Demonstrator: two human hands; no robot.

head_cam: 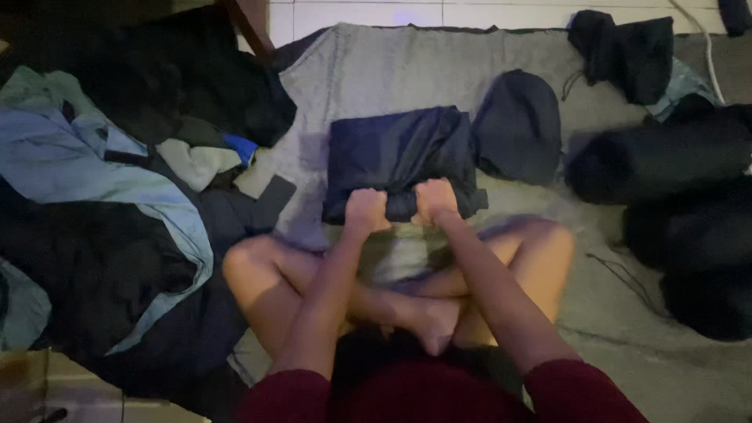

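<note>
Both hands — left hand (366, 210) and right hand (435, 200) — grip the near edge of a dark navy garment (399, 153), fingers clamped on the rolled hem. It lies partly folded on a grey blanket (368, 70), just ahead of the crossed legs. To fold it well, I judge both fists should move level and together, keeping the edge tight and square so no layer slips.

Counted: two hands, one garment in hand, one blanket. One rounded dark bundle (518, 125) sits just right of the garment; a loose heap of clothes (102, 204) lies left, too tangled to count — and dark bundles (666, 160) right, too dim to number.
</note>
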